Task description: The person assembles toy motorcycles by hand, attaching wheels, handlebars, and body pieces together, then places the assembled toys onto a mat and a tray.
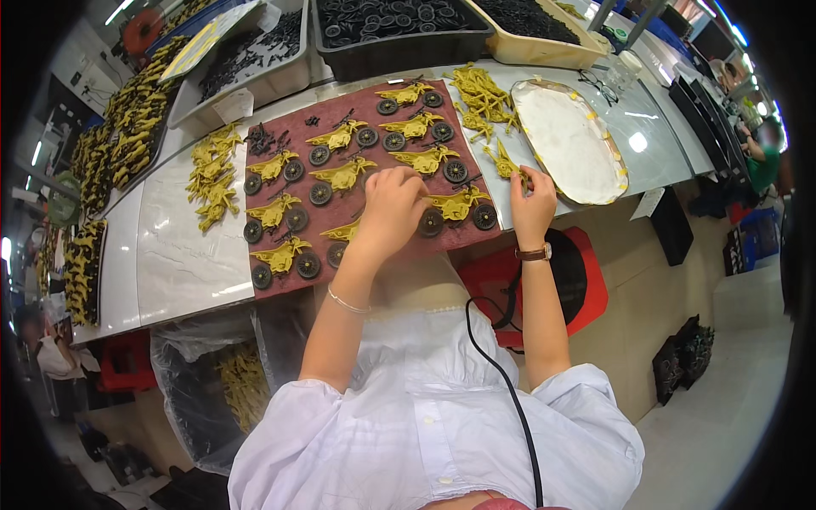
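Note:
Over the dark red cloth (293,136), my left hand (391,208) has its fingers curled together; whatever they hold, if anything, is hidden. It covers part of the rows of toy motorbikes, whose yellow-green bodies have black wheels. One toy motorbike (457,204) lies just right of its fingertips. Past the cloth's right edge, my right hand (534,208) pinches a small yellow-green plastic part (525,181) between thumb and fingers. More yellow-green plastic parts (483,98) lie in a loose pile farther away.
An oval white tray (619,153) with taped edges sits right of my right hand. Another pile of yellow-green parts (212,174) lies left of the cloth. Along the back stand a black bin (399,44) of wheels, a grey bin (293,72) and a cream bin (544,53) of black parts.

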### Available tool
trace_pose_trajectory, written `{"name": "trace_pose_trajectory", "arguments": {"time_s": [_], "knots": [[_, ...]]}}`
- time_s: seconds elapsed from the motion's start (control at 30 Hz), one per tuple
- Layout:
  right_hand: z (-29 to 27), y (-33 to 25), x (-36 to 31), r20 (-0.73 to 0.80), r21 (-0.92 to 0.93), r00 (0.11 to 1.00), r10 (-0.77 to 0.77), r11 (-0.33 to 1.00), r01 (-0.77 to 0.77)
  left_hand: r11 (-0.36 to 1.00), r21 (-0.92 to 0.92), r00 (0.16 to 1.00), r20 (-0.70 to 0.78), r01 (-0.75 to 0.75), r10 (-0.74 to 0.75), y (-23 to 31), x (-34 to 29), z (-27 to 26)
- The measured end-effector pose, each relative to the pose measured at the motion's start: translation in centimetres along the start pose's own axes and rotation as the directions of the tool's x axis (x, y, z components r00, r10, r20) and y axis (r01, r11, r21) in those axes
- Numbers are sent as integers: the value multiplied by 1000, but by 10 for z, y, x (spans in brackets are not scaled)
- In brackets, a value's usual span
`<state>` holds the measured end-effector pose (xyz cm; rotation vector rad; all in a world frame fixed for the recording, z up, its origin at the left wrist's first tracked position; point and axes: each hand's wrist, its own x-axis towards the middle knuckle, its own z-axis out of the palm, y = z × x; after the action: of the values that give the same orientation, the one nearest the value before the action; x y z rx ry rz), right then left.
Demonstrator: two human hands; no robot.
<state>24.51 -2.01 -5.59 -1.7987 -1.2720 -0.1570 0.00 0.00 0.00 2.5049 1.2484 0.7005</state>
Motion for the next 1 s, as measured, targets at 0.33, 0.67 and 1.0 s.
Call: {"name": "trace_pose_trajectory", "arguments": {"time_s": [0.33,0.67,1.0], "knots": [[-20,-10,-2,25,533,988,152,834,-142,682,-664,952,228,307,-206,5,21,24],[-30,-41,-27,89,445,977,-193,885,134,32,-926,892,353,377,-283,12,22,46],[-21,-41,-32,140,488,965,-222,864,128,170,-906,892,322,387,-317,22,19,38]]}}
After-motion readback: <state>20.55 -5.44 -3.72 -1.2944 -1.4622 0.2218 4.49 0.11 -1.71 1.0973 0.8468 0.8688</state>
